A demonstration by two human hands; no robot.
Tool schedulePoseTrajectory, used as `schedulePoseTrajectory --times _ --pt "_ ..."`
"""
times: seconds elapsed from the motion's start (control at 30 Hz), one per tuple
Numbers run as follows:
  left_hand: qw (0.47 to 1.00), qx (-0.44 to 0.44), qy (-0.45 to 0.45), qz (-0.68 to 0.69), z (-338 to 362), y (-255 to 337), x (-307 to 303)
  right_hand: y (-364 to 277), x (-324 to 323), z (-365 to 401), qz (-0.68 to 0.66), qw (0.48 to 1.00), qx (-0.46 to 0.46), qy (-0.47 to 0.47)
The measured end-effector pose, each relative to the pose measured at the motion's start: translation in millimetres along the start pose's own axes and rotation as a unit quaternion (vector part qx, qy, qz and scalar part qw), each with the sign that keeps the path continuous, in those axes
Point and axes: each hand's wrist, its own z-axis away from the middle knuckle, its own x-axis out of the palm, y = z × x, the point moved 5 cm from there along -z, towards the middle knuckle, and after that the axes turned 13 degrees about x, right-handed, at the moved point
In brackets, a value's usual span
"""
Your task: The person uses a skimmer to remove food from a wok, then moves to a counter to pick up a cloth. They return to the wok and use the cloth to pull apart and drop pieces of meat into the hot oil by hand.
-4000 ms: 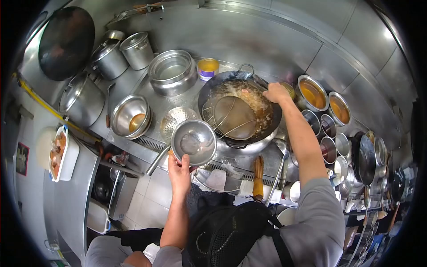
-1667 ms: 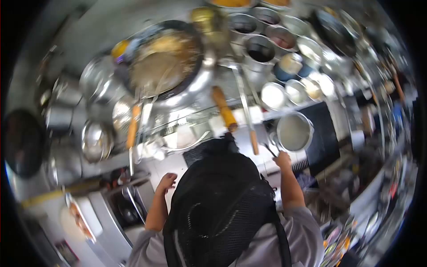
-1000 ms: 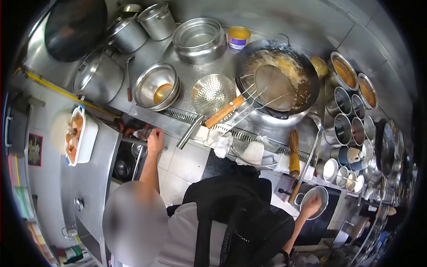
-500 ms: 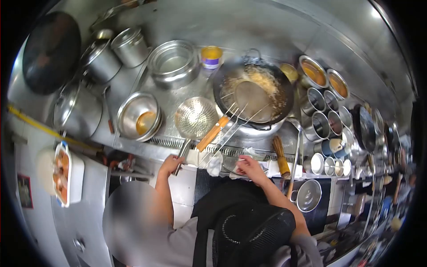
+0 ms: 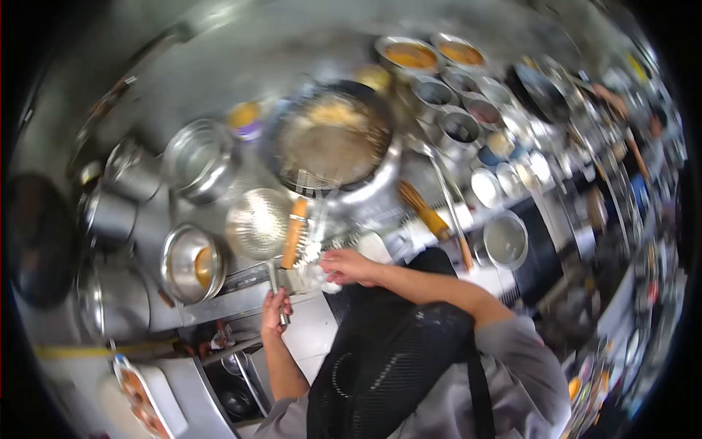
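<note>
My left hand (image 5: 275,310) is closed round the metal handle of a perforated ladle (image 5: 258,224), whose bowl rests on the steel counter. My right hand (image 5: 345,266) is closed near a white cloth (image 5: 313,276) at the counter's front edge; what its fingers hold, if anything, is too blurred to make out. A wooden handle (image 5: 295,234) of a wire strainer lies between the ladle and the wok. The strainer's mesh lies over the wok (image 5: 380,121), where pale food bubbles in liquid.
Metal bowls (image 5: 175,267) and pots (image 5: 110,219) stand at the left. A bamboo brush (image 5: 428,214) and a long-handled ladle (image 5: 447,192) lie right of the wok, beside several steel containers (image 5: 459,126). A white tray (image 5: 164,395) of food is at the lower left.
The view has turned and shifted, so the wok appears further left. My right hand has moved left, closer to the strainer's wooden handle and my left hand. My left hand still grips the ladle.
</note>
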Motion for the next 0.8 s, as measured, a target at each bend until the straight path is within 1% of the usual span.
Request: schedulePoseTrajectory --times 0.03,0.07,0.1,0.17,0.2,0.27,0.37,0.4,0.43,0.47,0.5,0.53,0.57,0.67,0.7,0.77,0.8 --pt "0.999 0.022 0.030 -0.017 5.7 2.9 -2.6 8.8 -2.1 -12.0 0.027 0.999 -0.016 -0.030" --pt "0.999 0.028 0.030 -0.035 13.9 7.9 -0.6 2.7 4.2 1.3 0.067 0.997 -0.021 0.011" --pt "0.997 0.045 0.032 -0.048 14.9 16.3 4.5 3.7 9.4 6.5 0.061 0.998 -0.016 -0.026" --pt "0.998 0.041 0.021 -0.047 16.2 20.8 1.2 8.6 12.8 10.0 0.071 0.996 -0.044 -0.010" --pt "0.997 0.051 0.025 -0.054 15.2 26.0 2.0 8.8 8.7 13.3 0.064 0.997 -0.046 -0.006" --pt "0.994 0.068 0.037 -0.077 15.1 32.8 2.0 12.9 2.7 21.1 0.093 0.995 -0.045 0.000" --pt "0.992 0.082 0.031 -0.088 13.5 40.4 2.1 17.0 -11.2 18.6 0.044 0.998 -0.045 0.026" --pt "0.992 0.092 0.036 -0.081 14.5 43.1 3.2 15.5 -13.3 16.0 0.035 0.998 -0.036 0.035" --pt "0.988 0.107 0.037 -0.105 18.1 45.4 5.7 11.8 -10.7 15.3 0.052 0.997 -0.040 0.029" --pt "0.983 0.124 0.040 -0.127 20.6 48.1 8.2 9.6 -11.0 14.3 0.050 0.997 -0.020 0.053" --pt "0.982 0.140 0.051 -0.113 22.0 50.6 9.4 6.7 -11.0 12.8 0.050 0.996 -0.001 0.078" --pt "0.976 0.160 0.061 -0.133 24.0 52.0 11.4 7.4 -11.5 7.0 0.053 0.995 0.013 0.087" --pt "0.970 0.175 0.073 -0.154 28.2 50.7 12.9 4.4 -14.4 -0.1 0.075 0.994 0.012 0.084" --pt "0.962 0.214 0.106 -0.135 36.9 52.0 20.3 6.6 -13.0 -19.0 -0.014 0.997 0.077 0.017" --pt "0.956 0.229 0.115 -0.144 41.0 52.8 20.5 7.3 -9.2 -23.7 -0.001 0.997 0.081 0.011" --pt "0.952 0.239 0.133 -0.139 45.9 56.4 25.1 0.0 -4.5 -33.4 -0.058 0.995 0.079 0.012" --pt "0.947 0.246 0.150 -0.142 48.3 59.0 28.1 -2.6 -0.4 -35.6 -0.061 0.996 0.071 -0.007"
